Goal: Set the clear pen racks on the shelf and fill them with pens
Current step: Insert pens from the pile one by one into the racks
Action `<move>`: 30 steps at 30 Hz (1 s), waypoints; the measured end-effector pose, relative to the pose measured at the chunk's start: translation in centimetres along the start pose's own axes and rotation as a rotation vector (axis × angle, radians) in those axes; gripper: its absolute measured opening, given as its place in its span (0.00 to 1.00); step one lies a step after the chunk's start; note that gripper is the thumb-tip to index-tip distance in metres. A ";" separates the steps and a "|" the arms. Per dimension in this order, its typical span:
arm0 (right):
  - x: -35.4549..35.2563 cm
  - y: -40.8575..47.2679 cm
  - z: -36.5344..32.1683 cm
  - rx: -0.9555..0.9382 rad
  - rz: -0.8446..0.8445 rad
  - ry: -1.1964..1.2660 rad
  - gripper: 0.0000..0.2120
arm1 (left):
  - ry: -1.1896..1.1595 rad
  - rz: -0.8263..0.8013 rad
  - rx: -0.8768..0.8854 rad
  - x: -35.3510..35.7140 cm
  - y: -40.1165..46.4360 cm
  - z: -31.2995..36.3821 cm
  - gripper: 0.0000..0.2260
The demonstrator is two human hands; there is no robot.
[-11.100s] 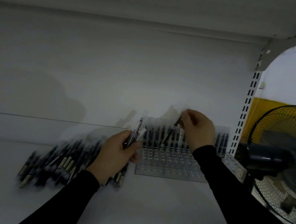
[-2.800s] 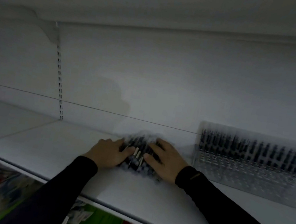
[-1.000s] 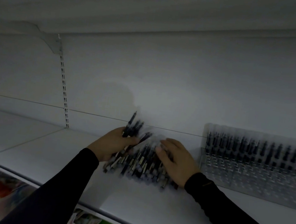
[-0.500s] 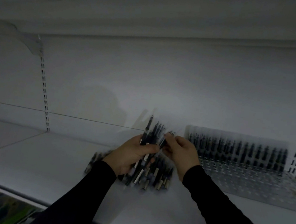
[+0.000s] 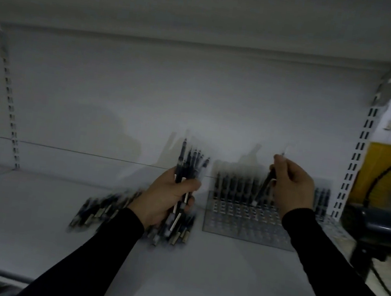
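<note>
A clear pen rack [image 5: 241, 224] stands on the white shelf [image 5: 210, 274] against the back wall, its rear row filled with dark pens. My left hand [image 5: 166, 200] grips a bunch of pens [image 5: 188, 164] upright, just left of the rack. My right hand [image 5: 292, 185] pinches a single pen [image 5: 264, 190], tip down, over the rack's middle rows. A loose pile of pens [image 5: 101, 211] lies on the shelf behind and below my left hand.
A black fan [image 5: 388, 223] stands off the shelf's right end, by a slotted upright [image 5: 354, 163]. Another slotted upright [image 5: 10, 111] runs down the back wall at the left. The upper shelf hangs close overhead.
My right hand drew one pen from the bunch and carried it right, over the rack. My left hand lifted the bunch higher. The view swung to the right.
</note>
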State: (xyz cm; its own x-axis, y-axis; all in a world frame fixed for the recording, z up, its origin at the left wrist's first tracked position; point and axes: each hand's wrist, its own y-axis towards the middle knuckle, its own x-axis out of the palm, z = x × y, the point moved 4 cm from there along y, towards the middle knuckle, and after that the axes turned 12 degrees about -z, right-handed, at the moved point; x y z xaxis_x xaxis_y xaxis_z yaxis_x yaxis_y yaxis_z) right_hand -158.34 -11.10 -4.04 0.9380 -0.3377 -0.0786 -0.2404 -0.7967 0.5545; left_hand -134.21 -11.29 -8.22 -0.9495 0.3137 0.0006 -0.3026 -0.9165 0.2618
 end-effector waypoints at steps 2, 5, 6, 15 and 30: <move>-1.6 0.1 0.3 -0.005 -0.017 -0.072 0.20 | -0.014 -0.034 0.010 1.2 0.7 0.0 0.06; -3.3 0.3 0.5 -0.006 -0.031 -0.086 0.15 | 0.006 -0.089 0.033 3.3 1.8 0.4 0.06; -3.7 0.4 0.6 -0.008 -0.028 -0.079 0.13 | 0.014 -0.101 0.042 4.0 2.3 0.6 0.06; -5.6 2.9 3.2 -0.001 0.017 -0.213 0.08 | -0.014 -0.066 0.072 5.1 3.4 -1.1 0.05; -2.8 2.4 5.6 0.104 -0.297 -0.514 0.12 | -0.029 -0.067 0.110 5.2 3.4 -1.1 0.04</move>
State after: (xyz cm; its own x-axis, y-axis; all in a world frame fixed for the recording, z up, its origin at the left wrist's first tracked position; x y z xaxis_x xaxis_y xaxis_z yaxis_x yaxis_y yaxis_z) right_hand -162.93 -14.90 -7.17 0.7340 -0.2718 -0.6224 -0.0342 -0.9301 0.3658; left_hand -140.26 -13.02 -8.43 -0.9241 0.3820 0.0074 -0.3529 -0.8608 0.3667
